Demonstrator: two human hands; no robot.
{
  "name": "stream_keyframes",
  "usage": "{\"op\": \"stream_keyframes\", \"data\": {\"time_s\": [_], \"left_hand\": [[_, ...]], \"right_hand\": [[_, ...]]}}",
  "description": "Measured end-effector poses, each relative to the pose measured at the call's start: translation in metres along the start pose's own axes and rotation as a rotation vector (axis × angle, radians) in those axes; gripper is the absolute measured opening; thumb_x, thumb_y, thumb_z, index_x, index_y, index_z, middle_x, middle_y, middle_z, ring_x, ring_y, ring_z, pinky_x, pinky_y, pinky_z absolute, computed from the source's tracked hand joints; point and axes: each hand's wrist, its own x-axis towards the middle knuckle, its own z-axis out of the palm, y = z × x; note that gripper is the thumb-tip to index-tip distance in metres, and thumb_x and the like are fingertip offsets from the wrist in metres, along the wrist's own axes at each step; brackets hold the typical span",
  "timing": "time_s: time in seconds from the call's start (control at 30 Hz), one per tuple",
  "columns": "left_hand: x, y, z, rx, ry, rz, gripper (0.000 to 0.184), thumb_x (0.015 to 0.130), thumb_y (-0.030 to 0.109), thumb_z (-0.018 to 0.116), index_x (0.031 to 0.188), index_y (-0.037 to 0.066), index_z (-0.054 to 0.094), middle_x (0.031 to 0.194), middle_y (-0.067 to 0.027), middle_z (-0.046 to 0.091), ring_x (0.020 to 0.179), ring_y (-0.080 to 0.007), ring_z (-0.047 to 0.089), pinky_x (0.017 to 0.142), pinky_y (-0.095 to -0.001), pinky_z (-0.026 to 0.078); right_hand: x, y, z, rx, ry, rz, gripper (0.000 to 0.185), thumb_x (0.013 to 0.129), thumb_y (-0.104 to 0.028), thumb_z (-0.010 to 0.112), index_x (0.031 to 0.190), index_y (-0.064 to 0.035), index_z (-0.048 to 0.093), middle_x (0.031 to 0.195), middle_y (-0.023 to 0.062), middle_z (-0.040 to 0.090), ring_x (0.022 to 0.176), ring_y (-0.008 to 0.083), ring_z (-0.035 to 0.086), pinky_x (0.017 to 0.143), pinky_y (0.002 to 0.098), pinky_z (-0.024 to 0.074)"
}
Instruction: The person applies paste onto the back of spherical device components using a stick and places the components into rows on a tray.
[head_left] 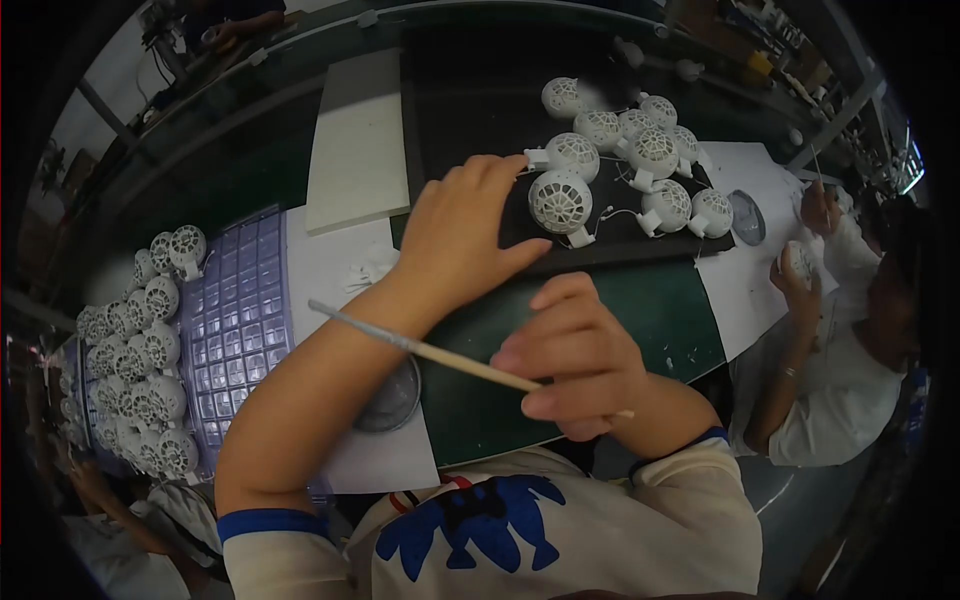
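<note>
My right hand [585,350] is closed around a paintbrush [465,365] with a pale wooden handle. Its grey-coated bristle end points left, passing over my left forearm. My left hand [465,215] reaches over the edge of a black board [460,120], thumb and fingers apart. Its fingertips are at the side tab of a white round fan with a grille [573,157]; whether they touch is hard to tell. Just below that one sits another white fan [560,202], and several more lie to the right, some with thin white cables.
A round dish [390,395] is partly behind my left forearm. On the left, several white fans [150,400] stand beside a clear compartment tray [235,320]. A pale slab [358,145] lies behind. A co-worker [835,330] at right holds a fan and a thin stick.
</note>
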Motion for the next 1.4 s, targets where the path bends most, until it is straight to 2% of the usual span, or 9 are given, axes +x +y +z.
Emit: {"op": "stream_keyframes", "data": {"time_s": [0.27, 0.33, 0.47, 0.53, 0.77, 0.87, 1.07, 1.2, 1.4], "left_hand": [[0.025, 0.023, 0.059, 0.079, -0.06, -0.274, 0.07, 0.061, 0.041, 0.079, 0.116, 0.006, 0.053, 0.099, -0.0125, 0.059, 0.09, -0.0286, 0.06, 0.072, -0.0396, 0.048], [0.028, 0.02, 0.049, -0.15, -0.051, -0.359, 0.07, 0.061, 0.041, 0.079, 0.117, 0.007, 0.054, 0.102, -0.0168, 0.062, 0.093, -0.0342, 0.062, 0.076, -0.0391, 0.051], [0.01, -0.004, 0.002, -0.515, 0.255, -0.291, 0.067, 0.061, 0.033, 0.08, 0.115, 0.007, 0.051, 0.098, -0.0133, 0.063, 0.087, -0.0262, 0.064, 0.077, -0.0344, 0.051], [-0.016, -0.014, -0.033, -0.803, 0.318, -0.312, 0.058, 0.071, 0.025, 0.076, 0.118, 0.007, 0.049, 0.1, -0.0098, 0.063, 0.09, -0.0219, 0.063, 0.077, -0.0328, 0.051], [-0.151, -0.031, -0.129, -1.169, 0.535, -0.567, 0.06, 0.086, 0.045, 0.059, 0.13, 0.007, 0.043, 0.127, -0.0193, 0.049, 0.098, -0.021, 0.054, 0.076, -0.0318, 0.046], [-0.196, -0.028, -0.137, -1.287, 0.611, -0.602, 0.066, 0.086, 0.047, 0.059, 0.133, 0.007, 0.039, 0.135, -0.0218, 0.041, 0.094, -0.0219, 0.053, 0.075, -0.0306, 0.045], [-0.239, -0.003, -0.137, -1.21, 0.697, -0.792, 0.088, 0.077, 0.051, 0.067, 0.142, 0.008, 0.027, 0.129, -0.0198, 0.045, 0.089, -0.0202, 0.053, 0.071, -0.0277, 0.044], [-0.255, -0.007, -0.133, -1.471, 0.6, -0.691, 0.093, 0.074, 0.05, 0.072, 0.141, 0.003, 0.027, 0.128, -0.0216, 0.046, 0.089, -0.0189, 0.056, 0.076, -0.0278, 0.048], [-0.251, -0.005, -0.118, -1.436, 0.561, -0.728, 0.101, 0.067, 0.043, 0.079, 0.142, 0.004, 0.024, 0.129, -0.0265, 0.045, 0.099, -0.0251, 0.06, 0.077, -0.0328, 0.053]], "right_hand": [[-0.004, -0.005, -0.009, 0.064, -0.041, 0.09, 0.016, 0.09, -0.017, 0.051, 0.1, -0.0156, 0.064, 0.108, 0.0065, 0.065, 0.091, 0.0199, 0.06, 0.088, 0.0396, 0.0382], [-0.006, -0.003, -0.007, 0.072, 0.098, 0.01, 0.016, 0.096, -0.024, 0.046, 0.102, -0.0168, 0.059, 0.105, 0.008, 0.064, 0.091, 0.0232, 0.06, 0.088, 0.0417, 0.0384], [-0.014, 0.004, -0.008, 0.05, 0.24, 0.044, 0.031, 0.099, -0.038, 0.032, 0.109, -0.0176, 0.053, 0.103, 0.0074, 0.058, 0.095, 0.0269, 0.053, 0.093, 0.0504, 0.0348], [-0.014, 0.003, -0.01, 0.064, 0.283, 0.081, 0.029, 0.099, -0.036, 0.033, 0.109, -0.0171, 0.053, 0.102, 0.008, 0.058, 0.09, 0.0258, 0.052, 0.096, 0.0514, 0.0327], [-0.004, 0.008, 0.015, 0.252, -0.183, 0.302, 0.021, 0.093, -0.023, 0.044, 0.091, -0.0086, 0.059, 0.08, 0.0092, 0.066, 0.069, 0.0207, 0.057, 0.081, 0.0419, 0.0415], [-0.005, 0.017, 0.034, 0.366, -0.511, 0.309, 0.012, 0.079, -0.009, 0.054, 0.084, -0.0056, 0.064, 0.081, 0.0094, 0.065, 0.069, 0.0235, 0.057, 0.073, 0.035, 0.0424], [-0.01, 0.03, 0.038, 0.372, -0.625, 0.344, 0.01, 0.079, -0.009, 0.053, 0.081, -0.0055, 0.062, 0.081, 0.008, 0.066, 0.07, 0.0223, 0.057, 0.068, 0.0342, 0.0394], [-0.01, 0.038, 0.038, 0.444, -0.642, 0.418, 0.011, 0.08, -0.009, 0.052, 0.08, -0.0052, 0.062, 0.08, 0.0077, 0.066, 0.071, 0.0216, 0.058, 0.067, 0.0331, 0.0385], [-0.021, 0.037, 0.047, 0.644, -0.477, 0.777, 0.018, 0.086, -0.009, 0.046, 0.081, -0.0005, 0.062, 0.078, 0.0107, 0.066, 0.074, 0.0194, 0.061, 0.072, 0.0304, 0.0433]]}}
